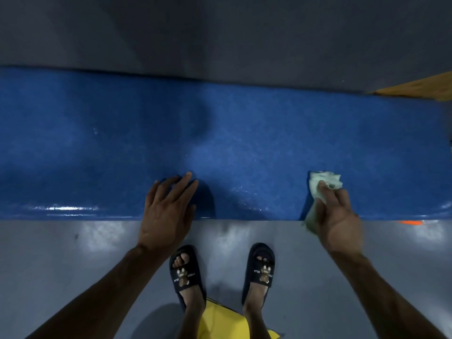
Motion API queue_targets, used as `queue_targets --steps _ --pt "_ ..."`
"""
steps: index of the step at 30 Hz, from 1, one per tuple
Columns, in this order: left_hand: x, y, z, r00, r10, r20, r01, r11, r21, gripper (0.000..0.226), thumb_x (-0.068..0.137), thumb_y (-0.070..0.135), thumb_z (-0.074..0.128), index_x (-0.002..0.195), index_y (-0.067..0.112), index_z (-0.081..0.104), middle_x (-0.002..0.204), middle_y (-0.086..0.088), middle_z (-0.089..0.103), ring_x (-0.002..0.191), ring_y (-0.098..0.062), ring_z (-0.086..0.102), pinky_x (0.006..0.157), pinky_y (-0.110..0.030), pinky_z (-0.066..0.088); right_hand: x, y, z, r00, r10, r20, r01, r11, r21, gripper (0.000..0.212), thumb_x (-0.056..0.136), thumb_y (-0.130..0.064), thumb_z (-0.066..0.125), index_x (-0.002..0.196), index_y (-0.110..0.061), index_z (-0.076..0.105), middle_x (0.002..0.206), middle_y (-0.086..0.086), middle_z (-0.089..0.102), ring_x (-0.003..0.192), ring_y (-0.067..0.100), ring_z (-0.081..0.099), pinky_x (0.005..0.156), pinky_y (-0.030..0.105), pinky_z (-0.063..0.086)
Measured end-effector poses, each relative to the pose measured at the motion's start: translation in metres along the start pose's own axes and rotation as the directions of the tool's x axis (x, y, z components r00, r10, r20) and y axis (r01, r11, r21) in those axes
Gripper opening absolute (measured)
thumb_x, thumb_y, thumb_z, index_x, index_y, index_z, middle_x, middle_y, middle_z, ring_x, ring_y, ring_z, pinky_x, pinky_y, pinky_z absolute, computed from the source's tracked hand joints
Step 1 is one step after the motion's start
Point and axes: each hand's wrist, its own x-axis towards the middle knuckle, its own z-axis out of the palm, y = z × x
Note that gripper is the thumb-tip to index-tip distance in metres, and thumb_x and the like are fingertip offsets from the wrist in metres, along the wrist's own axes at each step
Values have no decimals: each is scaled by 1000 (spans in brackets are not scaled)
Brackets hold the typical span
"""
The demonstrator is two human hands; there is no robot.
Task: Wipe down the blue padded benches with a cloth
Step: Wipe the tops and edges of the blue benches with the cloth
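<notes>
A long blue padded bench (232,133) runs across the whole view, its surface shiny with damp streaks near the front edge. My right hand (338,216) grips a crumpled pale green cloth (325,181) and presses it on the bench's front right part. The cloth hangs partly over the front edge under my palm. My left hand (168,211) rests flat on the bench's front edge near the middle, fingers spread, holding nothing.
A grey wall (220,33) rises behind the bench. The grey floor (61,265) lies in front, with my two feet in dark sandals (259,270) close to the bench. A yellow sheet (220,321) lies between my feet. A wooden surface (425,88) shows at the far right.
</notes>
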Motion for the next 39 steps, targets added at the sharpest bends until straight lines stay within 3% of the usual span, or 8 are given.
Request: queue_targets --steps 5,9,14,17,24,31,35,39 --pt "2 -1 -3 1000 0 -22 0 1000 -1 49 94 30 45 141 20 53 150 4 48 133 -27 47 117 -47 23 -32 -97 57 992 105 -73 -94 986 137 53 89 -15 63 140 -19 48 136 1 41 69 23 57 58 28 46" --pt "5 -5 -3 999 10 -53 -11 1000 -2 49 92 26 51 141 21 54 148 6 51 129 -24 50 116 -45 22 -60 -178 86 956 -239 -169 272 939 212 43 91 -8 62 134 -6 57 126 18 59 82 24 64 65 31 54" --pt "4 -8 0 998 18 -65 -20 1000 -17 49 92 25 53 140 20 55 148 6 50 130 -25 52 115 -49 27 -40 -165 64 842 -540 5 534 833 144 47 92 -19 55 138 -17 52 120 9 59 73 20 59 56 32 52" --pt "5 -10 -2 997 31 -68 -33 999 -18 50 91 25 53 140 21 54 148 7 51 129 -24 53 115 -49 27 -17 -102 43 934 -344 101 344 939 13 62 77 -26 70 136 -23 49 120 11 55 63 29 61 51 33 50" --pt "5 -8 -3 997 11 -72 -16 998 -66 57 89 25 54 145 18 47 138 1 60 125 -26 52 116 -49 27 -17 -78 33 982 186 -45 -180 978 107 50 90 -32 33 135 -13 44 126 16 40 72 39 58 65 42 50" --pt "9 -13 -8 1000 -21 -5 21 996 -84 63 92 34 48 151 15 37 133 -7 63 122 -30 54 115 -52 28 -76 -224 92 936 -332 -115 348 921 175 33 94 -3 56 127 2 60 127 28 57 82 26 67 62 30 57" --pt "8 -15 -10 1000 8 -23 -10 995 -95 66 91 25 63 151 14 37 133 -7 63 126 -22 43 117 -50 25 -60 -185 76 843 -533 -74 537 841 58 38 94 -10 56 132 -10 59 121 19 62 70 20 61 55 31 53" --pt "8 -16 -11 1000 -14 -26 11 994 -111 73 86 18 73 150 15 39 132 -10 63 126 -21 35 117 -51 25 -15 -93 37 981 -193 25 194 979 -67 53 87 -16 54 140 -17 44 123 16 46 60 34 59 53 37 50"
